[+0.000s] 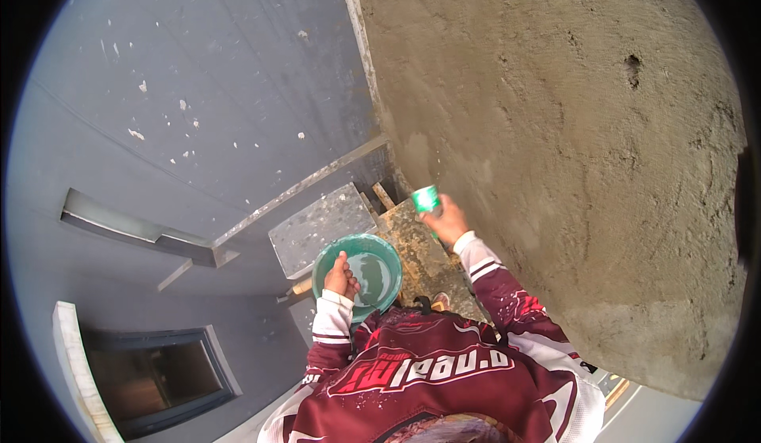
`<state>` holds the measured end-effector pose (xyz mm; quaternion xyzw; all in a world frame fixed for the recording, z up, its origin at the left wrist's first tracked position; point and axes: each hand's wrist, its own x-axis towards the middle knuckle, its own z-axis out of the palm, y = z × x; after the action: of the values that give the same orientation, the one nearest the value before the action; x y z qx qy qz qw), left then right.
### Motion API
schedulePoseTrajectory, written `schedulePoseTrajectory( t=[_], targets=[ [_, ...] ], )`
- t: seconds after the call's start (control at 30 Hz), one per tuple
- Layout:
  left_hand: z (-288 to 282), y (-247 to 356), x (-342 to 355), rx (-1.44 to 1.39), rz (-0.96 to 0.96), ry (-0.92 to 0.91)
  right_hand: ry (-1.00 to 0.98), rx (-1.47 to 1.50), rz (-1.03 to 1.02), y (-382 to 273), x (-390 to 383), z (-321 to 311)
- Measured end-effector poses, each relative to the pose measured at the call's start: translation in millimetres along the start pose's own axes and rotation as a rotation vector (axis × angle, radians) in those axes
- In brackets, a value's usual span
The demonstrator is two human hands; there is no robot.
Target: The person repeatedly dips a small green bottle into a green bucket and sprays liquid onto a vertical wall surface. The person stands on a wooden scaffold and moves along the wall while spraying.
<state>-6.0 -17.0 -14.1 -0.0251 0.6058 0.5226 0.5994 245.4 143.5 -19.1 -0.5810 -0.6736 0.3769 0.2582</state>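
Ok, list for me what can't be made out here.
All in the head view:
Contents of the green container: too small and bright, partly covered by the right hand.
Inside of the left hand: hidden by its own curl.
Part of the near rim of the bucket: under the left sleeve.
Wooden handle, right end: behind the bucket.

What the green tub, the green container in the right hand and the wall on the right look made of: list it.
Tub: probably plastic, smooth and slightly shiny, evenly coloured.
Container: plastic or thin metal, I can't tell; glossy, with a bright glare.
Wall: apparently cement plaster, matt and rough; sandy grain and pits show.
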Motion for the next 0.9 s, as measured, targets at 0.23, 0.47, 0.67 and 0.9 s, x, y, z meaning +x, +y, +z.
schedulePoseTrajectory(
  t=[0.23, 0.47, 0.67, 0.9],
  targets=[
    [51.3, 8.1, -35.3, 0.150, -0.026, -0.197, -0.534, -0.639, -0.328, -9.0, -56.4, 99.7],
    [85.8, 4.8, -45.4, 0.297, -0.059, -0.370, -0.430, -0.863, -0.363, 43.4, -52.3, 126.7],
    [104.4, -3.6, -42.6, 0.415, -0.067, -0.441, -0.618, -0.654, -0.097, 66.6, -65.5, 120.6],
    [94.0, -16.0, -15.2, 0.393, -0.126, -0.356, -0.351, 0.025, -0.054, 47.6, -73.0, 67.1]
  ],
)
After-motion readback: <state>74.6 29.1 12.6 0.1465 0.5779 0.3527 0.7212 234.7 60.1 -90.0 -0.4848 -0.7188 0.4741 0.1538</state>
